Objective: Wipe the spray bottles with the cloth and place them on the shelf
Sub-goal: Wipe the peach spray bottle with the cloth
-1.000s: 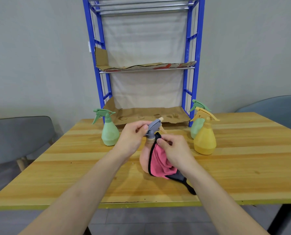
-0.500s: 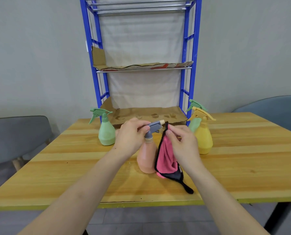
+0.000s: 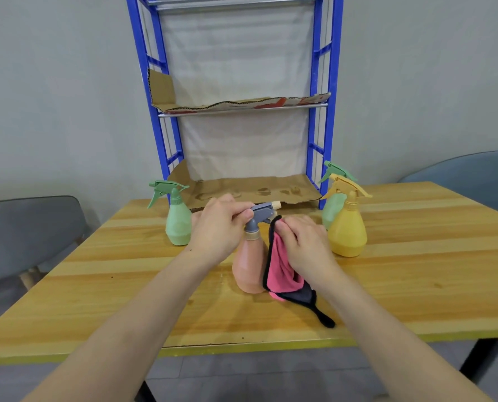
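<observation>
We saw the pink spray bottle [image 3: 248,266] standing upright on the desk [image 3: 416,274], near its front edge and in front of the blue shelf [image 3: 319,111]. The left hand [image 3: 218,227] gripped its grey trigger head [image 3: 260,213], fingers curled over the top, much as it had a second before. The right hand [image 3: 305,245] pinched the top edge of the pink, black-trimmed cloth [image 3: 282,272] and held it against the bottle's right side, just under the nozzle.

A second earlier the cloth had lain across the front of the bottle and hidden most of its body. Now it hung to the right, so the pink body showed bare from neck to base. The cloth's lower end trailed onto the desk, as it had half a second earlier.

The rest we found unchanged. One green spray bottle [image 3: 178,224] stood to the left. A yellow spray bottle [image 3: 347,230] stood to the right, with a second green bottle [image 3: 333,203] just behind it, beside the shelf's right post. Cardboard [image 3: 242,190] lined the bottom shelf and held no bottle. A grey chair [image 3: 24,227] stood at the left of the desk.
</observation>
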`<state>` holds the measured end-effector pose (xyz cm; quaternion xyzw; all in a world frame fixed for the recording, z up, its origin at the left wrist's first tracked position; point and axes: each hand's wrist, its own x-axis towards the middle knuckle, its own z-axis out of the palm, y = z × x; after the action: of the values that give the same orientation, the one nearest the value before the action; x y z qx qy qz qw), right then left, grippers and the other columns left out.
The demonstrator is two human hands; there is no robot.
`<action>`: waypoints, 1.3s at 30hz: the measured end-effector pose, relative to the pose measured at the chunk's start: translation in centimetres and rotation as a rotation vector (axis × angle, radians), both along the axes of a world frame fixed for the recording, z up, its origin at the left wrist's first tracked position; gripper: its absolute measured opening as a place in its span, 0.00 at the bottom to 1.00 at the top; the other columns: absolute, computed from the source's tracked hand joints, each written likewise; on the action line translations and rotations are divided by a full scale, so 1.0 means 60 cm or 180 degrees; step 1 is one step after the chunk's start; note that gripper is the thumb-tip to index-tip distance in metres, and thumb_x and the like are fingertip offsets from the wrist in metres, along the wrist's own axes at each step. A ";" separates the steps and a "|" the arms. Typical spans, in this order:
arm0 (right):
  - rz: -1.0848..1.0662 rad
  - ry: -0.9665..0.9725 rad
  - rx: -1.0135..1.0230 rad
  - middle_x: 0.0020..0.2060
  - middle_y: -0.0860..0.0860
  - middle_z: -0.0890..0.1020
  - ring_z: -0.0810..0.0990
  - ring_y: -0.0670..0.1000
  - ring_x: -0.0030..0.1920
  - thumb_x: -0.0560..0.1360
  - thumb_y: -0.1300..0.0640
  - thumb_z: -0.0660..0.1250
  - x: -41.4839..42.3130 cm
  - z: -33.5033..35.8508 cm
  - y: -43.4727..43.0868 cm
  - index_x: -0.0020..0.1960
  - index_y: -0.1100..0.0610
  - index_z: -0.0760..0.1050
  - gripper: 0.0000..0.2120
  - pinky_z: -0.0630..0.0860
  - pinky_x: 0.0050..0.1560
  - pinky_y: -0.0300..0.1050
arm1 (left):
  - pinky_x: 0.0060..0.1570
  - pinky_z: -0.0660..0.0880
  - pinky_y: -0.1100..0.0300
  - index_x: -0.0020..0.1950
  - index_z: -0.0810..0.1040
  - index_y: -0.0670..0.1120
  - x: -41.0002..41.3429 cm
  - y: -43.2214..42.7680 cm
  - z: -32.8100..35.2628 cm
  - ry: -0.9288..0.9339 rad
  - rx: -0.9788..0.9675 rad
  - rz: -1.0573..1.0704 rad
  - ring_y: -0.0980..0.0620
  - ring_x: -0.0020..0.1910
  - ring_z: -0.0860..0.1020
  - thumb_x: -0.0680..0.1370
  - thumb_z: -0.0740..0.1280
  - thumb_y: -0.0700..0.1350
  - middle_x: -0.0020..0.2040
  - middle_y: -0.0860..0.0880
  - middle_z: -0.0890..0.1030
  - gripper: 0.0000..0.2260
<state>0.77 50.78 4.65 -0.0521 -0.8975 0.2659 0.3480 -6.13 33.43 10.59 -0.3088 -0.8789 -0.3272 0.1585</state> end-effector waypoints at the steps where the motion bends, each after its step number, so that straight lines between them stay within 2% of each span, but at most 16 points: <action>1: 0.0096 0.0079 -0.0073 0.36 0.38 0.71 0.72 0.50 0.47 0.85 0.48 0.55 -0.003 0.000 -0.001 0.39 0.43 0.65 0.14 0.67 0.48 0.54 | 0.57 0.73 0.43 0.55 0.85 0.58 0.001 0.001 0.000 -0.0021 -0.0007 -0.0017 0.47 0.50 0.75 0.85 0.63 0.50 0.42 0.52 0.72 0.10; 4: 0.0111 0.0297 0.0014 0.39 0.41 0.72 0.69 0.49 0.45 0.82 0.49 0.58 -0.014 0.007 -0.012 0.42 0.48 0.66 0.10 0.64 0.47 0.52 | 0.59 0.72 0.43 0.55 0.85 0.57 0.004 0.001 -0.001 -0.0098 0.0018 -0.0032 0.47 0.50 0.75 0.85 0.63 0.50 0.41 0.53 0.71 0.10; 6: -0.0123 0.0442 0.0230 0.39 0.43 0.74 0.72 0.51 0.45 0.82 0.48 0.58 -0.016 0.005 -0.018 0.42 0.50 0.69 0.11 0.64 0.48 0.51 | 0.59 0.72 0.44 0.56 0.85 0.59 0.004 -0.001 -0.002 -0.0102 0.0092 -0.0039 0.46 0.51 0.75 0.85 0.63 0.50 0.41 0.53 0.71 0.11; 11: -0.0603 0.0671 0.1177 0.39 0.45 0.81 0.78 0.53 0.45 0.84 0.49 0.58 -0.001 -0.027 0.009 0.44 0.51 0.77 0.14 0.71 0.49 0.55 | 0.60 0.70 0.45 0.60 0.85 0.58 0.005 0.001 0.004 -0.0042 0.0066 0.0002 0.47 0.54 0.75 0.85 0.64 0.51 0.45 0.52 0.75 0.11; 18: -0.1081 0.0833 0.2130 0.37 0.48 0.80 0.77 0.54 0.43 0.84 0.54 0.59 -0.002 -0.038 0.032 0.43 0.55 0.78 0.15 0.66 0.50 0.52 | 0.54 0.68 0.49 0.61 0.84 0.60 0.009 0.001 0.002 -0.0091 0.0060 0.0043 0.49 0.50 0.74 0.85 0.63 0.51 0.43 0.53 0.73 0.11; 23: -0.1231 0.1099 0.2135 0.35 0.49 0.81 0.78 0.55 0.42 0.83 0.52 0.61 -0.011 -0.009 0.007 0.40 0.55 0.79 0.16 0.70 0.49 0.55 | 0.54 0.70 0.49 0.60 0.84 0.57 0.018 0.001 -0.002 -0.0125 0.0156 0.0080 0.48 0.46 0.74 0.85 0.62 0.50 0.41 0.54 0.72 0.11; 27: -0.1240 0.1263 0.2182 0.34 0.49 0.80 0.78 0.55 0.41 0.83 0.51 0.62 -0.016 -0.002 -0.003 0.40 0.55 0.79 0.15 0.71 0.48 0.54 | 0.50 0.67 0.51 0.63 0.83 0.60 0.019 -0.002 -0.002 -0.0044 0.0068 0.0140 0.49 0.46 0.73 0.85 0.62 0.51 0.40 0.55 0.71 0.12; 33: -0.1296 0.1055 0.2222 0.36 0.48 0.81 0.80 0.54 0.40 0.84 0.53 0.61 -0.018 -0.019 0.012 0.42 0.55 0.80 0.15 0.71 0.49 0.55 | 0.53 0.68 0.51 0.64 0.83 0.60 0.020 -0.001 -0.003 -0.0080 0.0126 0.0145 0.50 0.46 0.73 0.85 0.61 0.52 0.41 0.55 0.72 0.13; 36: -0.1284 0.1012 0.2213 0.34 0.48 0.81 0.80 0.54 0.39 0.82 0.53 0.61 -0.018 -0.010 0.010 0.40 0.54 0.79 0.15 0.69 0.49 0.54 | 0.52 0.67 0.51 0.61 0.83 0.60 0.018 0.000 -0.004 -0.0112 0.0094 0.0140 0.50 0.45 0.73 0.86 0.61 0.51 0.42 0.54 0.72 0.12; 39: -0.1293 0.1154 0.2075 0.32 0.48 0.79 0.78 0.54 0.37 0.81 0.52 0.64 -0.018 0.006 -0.006 0.37 0.53 0.77 0.14 0.68 0.47 0.54 | 0.50 0.69 0.51 0.53 0.83 0.58 0.020 0.000 -0.008 -0.0064 0.0077 0.0127 0.50 0.42 0.73 0.85 0.60 0.50 0.40 0.53 0.70 0.12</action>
<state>-0.30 50.45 4.99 -0.0676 -0.8304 -0.1009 0.5438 -4.93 33.43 10.14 -0.2860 -0.8824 -0.3376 0.1599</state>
